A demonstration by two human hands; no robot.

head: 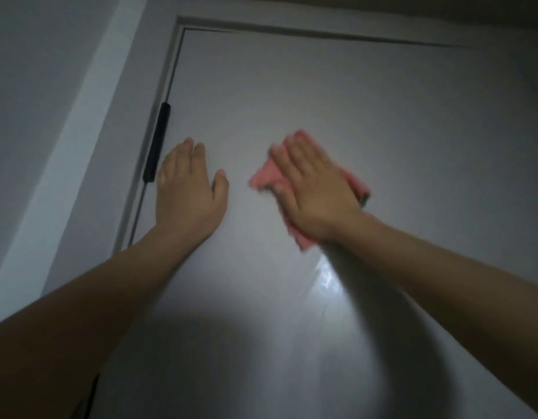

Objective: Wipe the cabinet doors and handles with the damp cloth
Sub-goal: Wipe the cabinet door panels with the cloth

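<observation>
Pink cloth (263,178) sits mid-panel on the cabinet door (382,131), right hand (314,196) flat on it, fingers straight and together. Left hand (187,192) spread flat, bracing beside the black handle (156,143). Risk: cloth bunches under the palm, leaving streaks; handle likely gets skipped.

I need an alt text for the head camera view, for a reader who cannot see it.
The right hand presses a pink cloth flat against a grey cabinet door. The left hand rests open on the door, beside a black handle at its left edge.
</observation>
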